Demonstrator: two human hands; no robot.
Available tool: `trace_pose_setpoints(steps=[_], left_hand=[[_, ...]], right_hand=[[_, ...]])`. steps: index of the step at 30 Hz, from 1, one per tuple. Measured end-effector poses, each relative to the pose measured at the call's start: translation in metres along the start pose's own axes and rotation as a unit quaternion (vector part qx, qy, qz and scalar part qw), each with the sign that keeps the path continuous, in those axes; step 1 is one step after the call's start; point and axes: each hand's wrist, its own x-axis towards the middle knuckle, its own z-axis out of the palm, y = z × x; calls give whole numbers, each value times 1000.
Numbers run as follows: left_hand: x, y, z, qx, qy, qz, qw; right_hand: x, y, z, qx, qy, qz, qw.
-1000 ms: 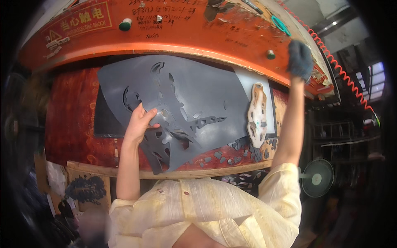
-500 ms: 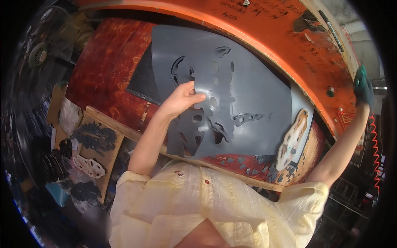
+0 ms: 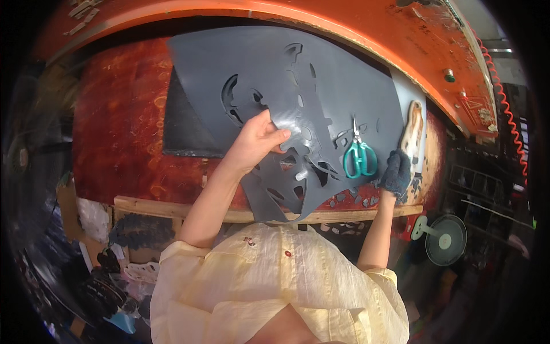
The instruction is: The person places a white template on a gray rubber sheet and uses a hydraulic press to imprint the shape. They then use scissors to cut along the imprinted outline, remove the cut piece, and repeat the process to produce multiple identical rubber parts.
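Note:
My bare left hand (image 3: pixel 260 142) pinches a large dark grey sheet (image 3: pixel 355 74) near its middle, thumb on top. The sheet is thin and flexible, with curved cut-out openings, and its near part is buckled and hangs over the wooden edge. My right hand (image 3: pixel 396 174), in a dark glove, is closed at the lower end of a long tan-and-white cutting die (image 3: pixel 413 131) with holes through it. The glove covers part of that die. Green-handled scissors (image 3: pixel 360 156) lie on the sheet to the left of the glove, blades pointing away.
An orange machine beam (image 3: pixel 355 28) spans the far side. Beneath the sheet lies a black board (image 3: pixel 186 120) on a worn red tabletop (image 3: pixel 120 114). Small grey scraps (image 3: pixel 358 199) litter the near edge. A fan (image 3: pixel 444 239) and a red coiled hose (image 3: pixel 507 103) are at right.
My right hand has come down from the orange beam to the die. The scissors now lie on the sheet. My left hand keeps its pinch, and the view has shifted.

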Motion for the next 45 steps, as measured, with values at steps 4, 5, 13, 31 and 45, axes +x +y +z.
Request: trace_pose_setpoints(steps=[4, 5, 13, 31, 45], left_hand=[[2, -7, -1, -12, 21, -19, 1000], [2, -8, -2, -12, 23, -19, 999], [3, -7, 2, -2, 46, -8, 999], [-8, -1, 13, -66, -12, 26, 997], [-8, 3, 12, -2, 5, 0, 1000]], right_hand=[[-28, -50, 14, -149, -157, -137, 967], [-31, -60, 19, -255, -221, -176, 925], [-24, -80, 19, -298, -322, 8, 899], [-9, -65, 7, -299, -333, 14, 894], [-40, -125, -67, 349, -266, 158, 885]])
